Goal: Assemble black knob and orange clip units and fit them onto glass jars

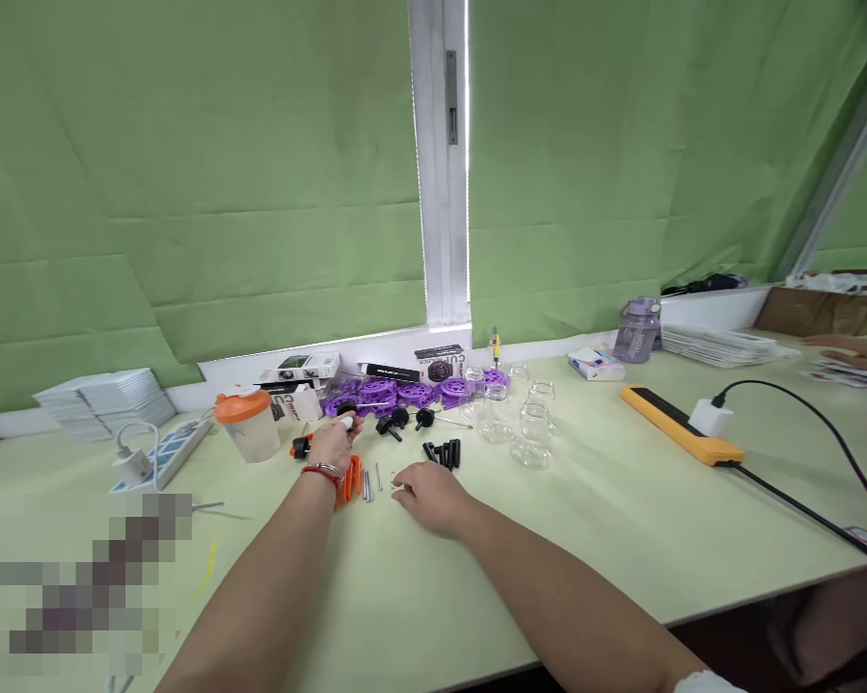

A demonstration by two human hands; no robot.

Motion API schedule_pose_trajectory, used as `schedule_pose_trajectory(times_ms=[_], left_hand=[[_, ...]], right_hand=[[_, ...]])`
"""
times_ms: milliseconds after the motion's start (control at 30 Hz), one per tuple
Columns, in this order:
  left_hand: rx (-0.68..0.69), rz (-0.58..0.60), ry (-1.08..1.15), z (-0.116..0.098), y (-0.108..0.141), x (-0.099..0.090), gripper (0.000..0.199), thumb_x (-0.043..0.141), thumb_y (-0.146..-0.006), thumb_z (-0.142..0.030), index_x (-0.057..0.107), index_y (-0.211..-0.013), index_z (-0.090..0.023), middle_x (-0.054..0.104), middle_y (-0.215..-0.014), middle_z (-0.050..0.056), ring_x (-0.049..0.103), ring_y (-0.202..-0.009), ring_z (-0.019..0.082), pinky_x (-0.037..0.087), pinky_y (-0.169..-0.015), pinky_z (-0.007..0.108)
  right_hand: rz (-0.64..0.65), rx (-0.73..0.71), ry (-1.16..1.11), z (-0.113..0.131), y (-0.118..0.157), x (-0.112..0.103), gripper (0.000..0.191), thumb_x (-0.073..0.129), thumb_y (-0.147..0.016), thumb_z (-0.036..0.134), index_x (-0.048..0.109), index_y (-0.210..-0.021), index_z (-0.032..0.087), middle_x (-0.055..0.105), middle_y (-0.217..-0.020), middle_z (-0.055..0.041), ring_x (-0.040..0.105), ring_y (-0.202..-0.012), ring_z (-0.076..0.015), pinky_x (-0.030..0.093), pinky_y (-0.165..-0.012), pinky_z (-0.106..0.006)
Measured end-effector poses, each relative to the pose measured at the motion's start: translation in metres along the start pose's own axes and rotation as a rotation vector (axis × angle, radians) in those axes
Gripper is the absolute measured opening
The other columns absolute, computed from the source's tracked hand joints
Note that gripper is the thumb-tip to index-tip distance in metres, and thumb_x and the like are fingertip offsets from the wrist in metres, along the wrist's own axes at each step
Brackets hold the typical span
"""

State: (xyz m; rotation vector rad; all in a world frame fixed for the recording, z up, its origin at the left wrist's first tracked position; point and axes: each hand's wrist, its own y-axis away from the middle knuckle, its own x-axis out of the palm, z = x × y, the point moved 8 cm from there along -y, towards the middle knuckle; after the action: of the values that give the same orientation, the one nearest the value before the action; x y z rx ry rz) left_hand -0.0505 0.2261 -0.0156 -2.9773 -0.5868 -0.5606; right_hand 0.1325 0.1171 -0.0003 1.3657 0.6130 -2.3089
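Note:
My left hand (334, 445) is closed beside a black round part (346, 409), at the front of the pile of purple ring-shaped parts (413, 393). A small white piece shows at its fingertips; I cannot make out what it grips. My right hand (431, 496) rests low over the table, thumb and forefinger slightly apart next to tiny metal bits (394, 478). Between the hands lie silver screws (368, 486) and orange clip-like parts (348, 484). Black knobs with stems (399, 418) and short black tubes (444, 452) lie beyond, near a thin screwdriver (453, 422).
Several clear cups (532, 438) stand right of the parts. A lidded orange-topped cup (246, 423) and white power strip (163, 457) are left. Product boxes (440, 366) line the back. An orange power strip (682, 425) trails cables rightward. Another person's hand (855, 354) is far right.

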Motion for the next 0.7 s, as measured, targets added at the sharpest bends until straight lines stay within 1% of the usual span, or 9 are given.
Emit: schedule_pose_trajectory(times_ms=[67,167,267,367,500,600,700], left_hand=[[0.03,-0.025,0.049,-0.013,0.007,-0.01,0.016,0.054,-0.077,0.0,0.063,-0.079,-0.012,0.065,-0.073,0.007,0.066,-0.076,0.014,0.052,-0.072,0.025],[0.058,-0.027,0.105,-0.033,0.021,-0.025,0.02,0.05,-0.076,0.004,0.062,-0.08,-0.011,0.066,-0.075,0.007,0.066,-0.072,0.013,0.053,-0.068,0.023],[0.042,0.007,0.178,-0.044,0.036,-0.039,0.021,0.049,-0.075,0.006,0.056,-0.079,-0.012,0.066,-0.075,0.008,0.067,-0.071,0.015,0.055,-0.061,0.022],[0.003,0.014,0.241,-0.047,0.048,-0.051,0.024,0.046,-0.074,0.008,0.052,-0.08,-0.014,0.065,-0.075,0.008,0.067,-0.066,0.014,0.054,-0.053,0.02],[0.0,0.031,0.278,-0.048,0.054,-0.058,0.022,0.045,-0.076,0.008,0.053,-0.077,-0.012,0.064,-0.076,0.009,0.065,-0.063,0.012,0.054,-0.052,0.017],[0.009,0.057,0.313,-0.048,0.052,-0.06,0.024,0.044,-0.077,0.008,0.057,-0.08,-0.012,0.064,-0.076,0.007,0.064,-0.063,0.01,0.054,-0.053,0.016],[0.008,0.064,0.366,-0.048,0.048,-0.065,0.028,0.043,-0.077,0.008,0.059,-0.087,-0.013,0.062,-0.076,0.005,0.063,-0.064,0.009,0.054,-0.055,0.016]], right_hand=[[0.0,0.003,0.017,-0.001,-0.001,0.002,0.022,0.05,-0.086,0.029,0.069,-0.09,0.019,0.068,-0.085,-0.0061,0.058,-0.079,-0.0183,0.034,-0.063,-0.025],[0.01,0.002,0.028,0.0,-0.001,0.009,0.021,0.05,-0.085,0.028,0.069,-0.084,0.019,0.067,-0.079,-0.0052,0.057,-0.075,-0.0176,0.032,-0.06,-0.025],[-0.045,0.002,-0.006,0.002,-0.004,0.015,0.02,0.05,-0.085,0.029,0.068,-0.089,0.019,0.066,-0.084,-0.0051,0.057,-0.077,-0.0172,0.034,-0.063,-0.026],[-0.157,0.022,-0.065,0.005,-0.01,0.019,0.025,0.049,-0.087,0.033,0.066,-0.098,0.02,0.063,-0.095,-0.0056,0.057,-0.079,-0.0161,0.036,-0.068,-0.026],[-0.212,0.046,-0.078,0.015,-0.026,0.028,0.025,0.047,-0.088,0.035,0.067,-0.093,0.02,0.06,-0.098,-0.0058,0.056,-0.081,-0.0161,0.038,-0.07,-0.027],[-0.256,-0.001,-0.05,0.033,-0.04,0.03,0.025,0.049,-0.088,0.034,0.068,-0.095,0.02,0.058,-0.096,-0.0069,0.054,-0.089,-0.0184,0.038,-0.075,-0.029],[-0.272,-0.095,0.034,0.061,-0.048,0.036,0.027,0.053,-0.085,0.04,0.068,-0.096,0.021,0.057,-0.098,-0.0077,0.049,-0.095,-0.0214,0.036,-0.081,-0.033]])
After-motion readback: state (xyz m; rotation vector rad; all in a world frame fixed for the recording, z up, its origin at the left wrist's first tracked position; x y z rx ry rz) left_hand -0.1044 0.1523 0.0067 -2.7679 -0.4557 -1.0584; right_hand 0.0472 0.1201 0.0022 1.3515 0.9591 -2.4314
